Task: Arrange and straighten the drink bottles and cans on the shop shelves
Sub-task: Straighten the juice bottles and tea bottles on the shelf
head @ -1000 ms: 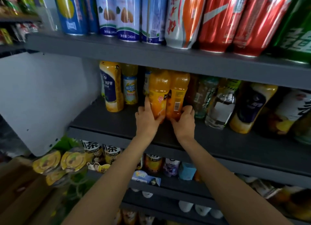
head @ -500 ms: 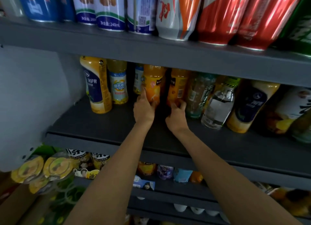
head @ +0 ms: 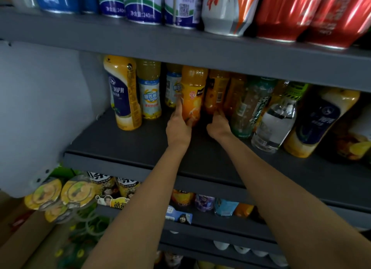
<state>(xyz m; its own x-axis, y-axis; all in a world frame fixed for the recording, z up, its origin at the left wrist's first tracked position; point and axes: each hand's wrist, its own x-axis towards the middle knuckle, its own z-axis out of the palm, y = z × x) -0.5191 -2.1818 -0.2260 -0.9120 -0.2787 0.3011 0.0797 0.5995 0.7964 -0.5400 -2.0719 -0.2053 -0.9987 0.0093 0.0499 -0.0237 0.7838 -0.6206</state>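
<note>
A shop is shown: grey metal shelves [head: 200, 47] are stocked in tiers, with drink cans [head: 142, 5] ranged at twelve o'clock, labelled bottles [head: 122, 92] lined up at centre, and packaged snacks [head: 204, 202] displayed at six o'clock.

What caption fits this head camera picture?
Two hands, left hand and right hand, grip orange juice bottles on a grey shelf.

On the middle shelf [head: 124, 146] my left hand [head: 177, 128] holds a juice bottle [head: 192, 96]; my right hand [head: 218, 126] touches the second juice bottle [head: 216, 92] just to its right. A water bottle [head: 275, 124] stands further right, cans [head: 142, 5] on the shelf above.
</note>
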